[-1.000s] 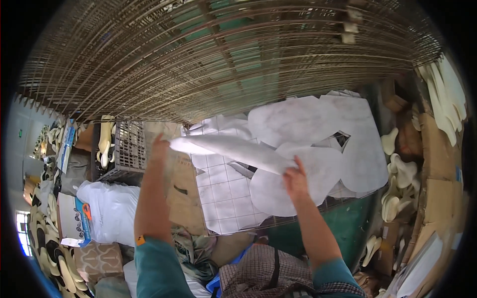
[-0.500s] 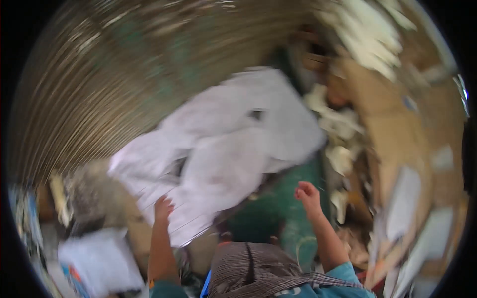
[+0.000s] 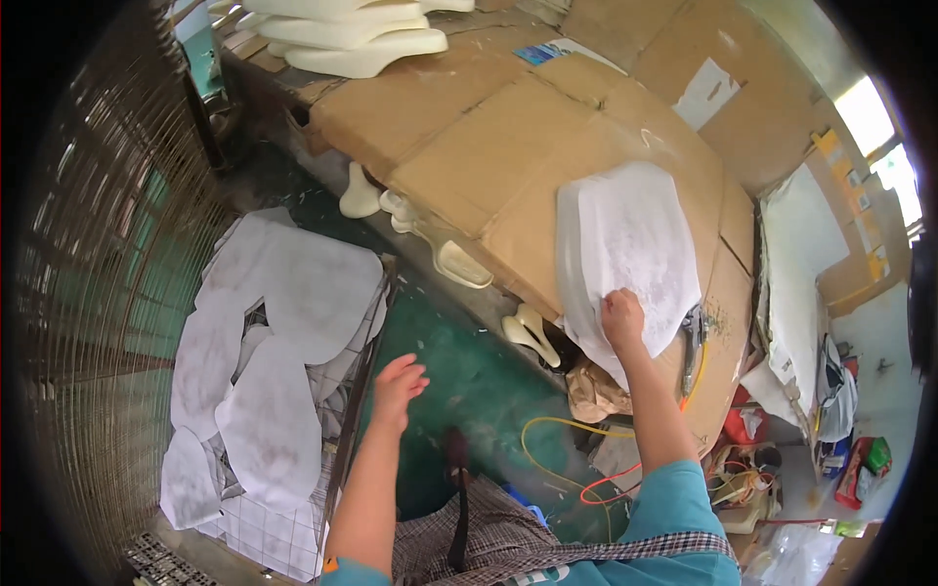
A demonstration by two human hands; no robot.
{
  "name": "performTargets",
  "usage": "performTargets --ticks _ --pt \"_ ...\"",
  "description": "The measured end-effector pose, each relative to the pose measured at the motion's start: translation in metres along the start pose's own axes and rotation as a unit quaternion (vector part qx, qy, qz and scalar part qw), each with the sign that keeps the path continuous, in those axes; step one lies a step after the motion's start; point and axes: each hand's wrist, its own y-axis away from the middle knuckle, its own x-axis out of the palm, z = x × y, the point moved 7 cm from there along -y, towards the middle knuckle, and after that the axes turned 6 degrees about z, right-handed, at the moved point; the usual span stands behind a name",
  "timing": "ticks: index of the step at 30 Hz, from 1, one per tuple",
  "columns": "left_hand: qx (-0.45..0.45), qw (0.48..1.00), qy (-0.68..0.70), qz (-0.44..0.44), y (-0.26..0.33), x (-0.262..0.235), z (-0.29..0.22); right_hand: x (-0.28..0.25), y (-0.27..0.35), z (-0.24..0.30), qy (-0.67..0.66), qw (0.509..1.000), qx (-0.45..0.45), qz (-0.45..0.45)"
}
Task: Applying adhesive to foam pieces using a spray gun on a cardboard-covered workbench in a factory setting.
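Right hand (image 3: 622, 318) — fingers closed on the lower edge of a white sheet (image 3: 625, 249), pressing it flat on the cardboard bench (image 3: 508, 156); half a second ago this hand was bare and raised over the green floor, and the bench lay off to the side. Left hand (image 3: 398, 388) — empty, fingers loosely spread, hovering above the floor (image 3: 469, 371) just beside the wire rack (image 3: 357, 391); earlier it touched the white pile. Pile of white sheets (image 3: 274, 361) — on the rack at left, now well apart from both hands. Cream foam pieces (image 3: 459, 264) — along the bench's front edge, more stacked at top (image 3: 362, 39). Yellow and orange cables (image 3: 576, 459) — on the floor below the bench. View has swung rightward since the earlier frames.
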Motion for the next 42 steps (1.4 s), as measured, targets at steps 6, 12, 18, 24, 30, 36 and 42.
performTargets --ticks 6,12,18,24,30,36,42 --pt "-0.017 0.988 0.003 0.153 -0.010 0.168 0.009 -0.024 -0.013 0.019 -0.120 0.991 0.037 0.044" --pt "0.061 0.981 0.052 0.176 0.005 0.221 0.024 -0.014 0.010 0.044 -0.334 0.930 0.053 0.144" --pt "0.035 0.989 0.081 0.120 0.002 0.168 0.030 -0.021 -0.036 -0.193 0.003 0.950 0.307 -0.059" --pt "0.010 0.990 0.072 0.122 0.016 0.127 0.045 0.010 -0.041 -0.178 0.050 0.983 0.164 0.069" --pt "0.056 0.990 0.130 0.024 0.077 -0.032 0.045 0.035 0.012 -0.014 -0.435 0.850 0.208 0.211" --pt "0.098 0.980 0.112 -0.132 0.217 -0.290 0.065 0.111 0.154 0.285 -0.569 0.704 0.217 0.365" --pt "0.028 0.914 0.041 -0.402 0.406 -0.536 0.114 0.170 0.325 0.535 -0.622 0.568 0.160 0.514"
